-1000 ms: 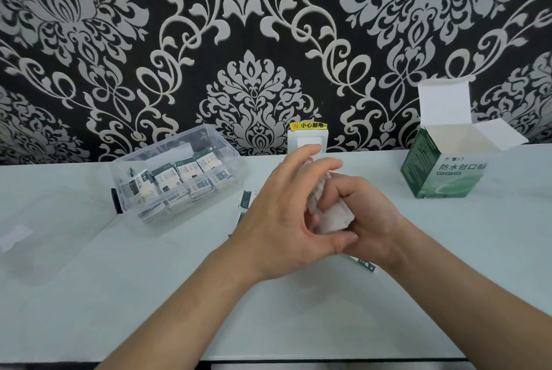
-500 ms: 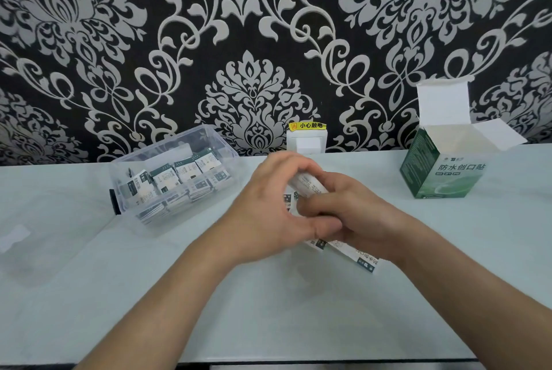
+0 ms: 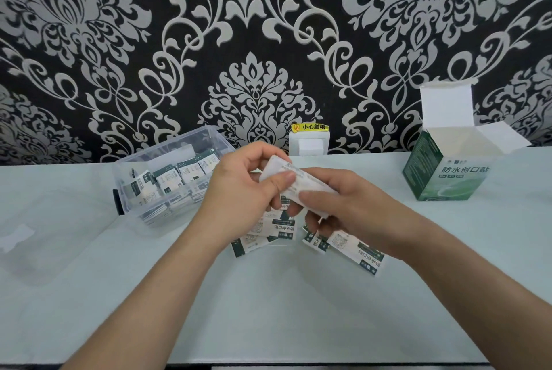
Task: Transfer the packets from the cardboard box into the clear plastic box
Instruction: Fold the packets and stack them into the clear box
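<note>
The left hand [image 3: 242,190] and right hand [image 3: 343,205], fingers curled, together pinch a small stack of white paper packets [image 3: 294,183] just above the table, thumbs on its upper face. Beneath them, loose green-and-white packets [image 3: 355,247] lie scattered on the pale glossy tabletop [image 3: 268,310]. The clear plastic box [image 3: 209,136], partly filled with packets, stands at left. The open green cardboard box [image 3: 442,175] stands well apart at right. Black-and-silver damask wallpaper [image 3: 254,41] backs the table. The cardboard box's interior is hidden, and the number of packets in the held stack cannot be made out.

Green cardboard box [image 3: 442,175], flaps open, upright at 2 o'clock; clear plastic box [image 3: 191,135], part-filled, at 10 o'clock; packets [image 3: 355,247] scattered centrally.
</note>
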`<state>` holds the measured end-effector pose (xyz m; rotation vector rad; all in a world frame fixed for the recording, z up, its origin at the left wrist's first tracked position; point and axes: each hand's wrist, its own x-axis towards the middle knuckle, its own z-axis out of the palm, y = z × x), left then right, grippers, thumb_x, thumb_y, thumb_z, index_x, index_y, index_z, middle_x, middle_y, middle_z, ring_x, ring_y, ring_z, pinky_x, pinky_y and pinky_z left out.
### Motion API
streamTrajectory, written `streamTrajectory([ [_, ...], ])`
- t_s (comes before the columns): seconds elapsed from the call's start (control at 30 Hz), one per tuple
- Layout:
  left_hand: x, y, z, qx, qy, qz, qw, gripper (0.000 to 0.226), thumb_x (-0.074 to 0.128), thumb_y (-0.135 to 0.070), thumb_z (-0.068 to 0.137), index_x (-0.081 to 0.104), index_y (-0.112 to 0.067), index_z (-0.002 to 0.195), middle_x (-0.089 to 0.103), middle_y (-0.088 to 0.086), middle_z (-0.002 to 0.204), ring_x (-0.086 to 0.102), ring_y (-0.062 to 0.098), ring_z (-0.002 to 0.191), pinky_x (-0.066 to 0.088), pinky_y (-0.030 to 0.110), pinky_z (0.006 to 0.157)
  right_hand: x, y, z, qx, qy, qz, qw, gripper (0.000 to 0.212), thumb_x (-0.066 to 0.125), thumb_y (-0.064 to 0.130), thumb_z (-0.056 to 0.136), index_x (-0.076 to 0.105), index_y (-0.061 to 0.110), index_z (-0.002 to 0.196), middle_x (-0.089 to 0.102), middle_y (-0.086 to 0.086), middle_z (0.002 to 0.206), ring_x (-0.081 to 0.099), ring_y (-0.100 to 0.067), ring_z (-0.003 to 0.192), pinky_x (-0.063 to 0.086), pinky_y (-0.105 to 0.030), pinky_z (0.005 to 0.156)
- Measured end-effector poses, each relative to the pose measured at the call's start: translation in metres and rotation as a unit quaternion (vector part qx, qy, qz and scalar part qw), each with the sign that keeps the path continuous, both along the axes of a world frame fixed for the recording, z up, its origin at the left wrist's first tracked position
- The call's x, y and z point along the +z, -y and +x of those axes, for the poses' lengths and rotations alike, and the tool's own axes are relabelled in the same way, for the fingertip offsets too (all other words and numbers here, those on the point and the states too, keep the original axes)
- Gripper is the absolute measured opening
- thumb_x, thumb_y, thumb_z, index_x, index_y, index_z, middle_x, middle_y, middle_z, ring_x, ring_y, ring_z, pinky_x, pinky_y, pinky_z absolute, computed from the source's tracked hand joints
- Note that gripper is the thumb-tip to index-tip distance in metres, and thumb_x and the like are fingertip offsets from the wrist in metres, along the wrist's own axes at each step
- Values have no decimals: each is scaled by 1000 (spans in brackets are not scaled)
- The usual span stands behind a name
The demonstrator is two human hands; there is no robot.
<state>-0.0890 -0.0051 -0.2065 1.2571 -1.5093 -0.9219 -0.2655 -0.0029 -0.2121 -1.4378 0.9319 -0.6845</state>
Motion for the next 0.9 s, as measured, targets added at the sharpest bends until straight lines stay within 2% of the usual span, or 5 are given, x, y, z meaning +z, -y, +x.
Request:
streamTrajectory([
  [0.3, -13, -8, -13, 37, 6, -164, 986, 23, 62, -5, 91, 70, -26, 97, 69, -1, 72, 68, 13, 61, 57, 28, 61, -19, -6, 7, -174, -239, -318, 901, 41, 41, 3, 100, 49, 19, 136, 46, 19, 62, 46, 1, 54, 38, -13, 56],
  [0.37, -16, -9, -11, 46, 25, -233, 971, 26, 59, -1, 91, 70, -22, 101, 71, -5, 79, 69, 11, 62, 57, 24, 60, -16, -10, 10, -186, -135, -249, 941, 34, 39, 7, 102, 54, 19, 131, 59, 2, 60, 50, -4, 48, 43, -18, 52],
  [0.47, -17, -8, -8, 78, 50, -255, 963, 34, 60, 7, 87, 71, -25, 95, 70, -7, 74, 65, 6, 54, 54, 22, 51, -4, -11, 9, -105, 45, -39, 993, 30, 36, 5, 104, 62, 13, 117, 70, -21, 93, 65, -17, 60, 55, -27, 56],
  [0.63, -1, -1, 6, -19, 38, -74, 996, 43, 59, 6, 88, 73, -34, 76, 60, -5, 51, 54, 10, 41, 45, 20, 45, 1, -5, -11, 18, 55, 112, 992, 37, 46, 35, 97, 53, 3, 115, 72, -17, 110, 69, -31, 104, 49, -44, 92],
  [0.9, 8, -2, 17, -85, 96, -98, 987, 33, 59, 0, 90, 69, -31, 87, 60, -10, 64, 54, 11, 50, 45, 23, 50, -2, 0, -3, 86, 147, 148, 974, 41, 69, 28, 85, 56, -7, 103, 71, -22, 107, 71, -26, 89, 51, -25, 67],
])
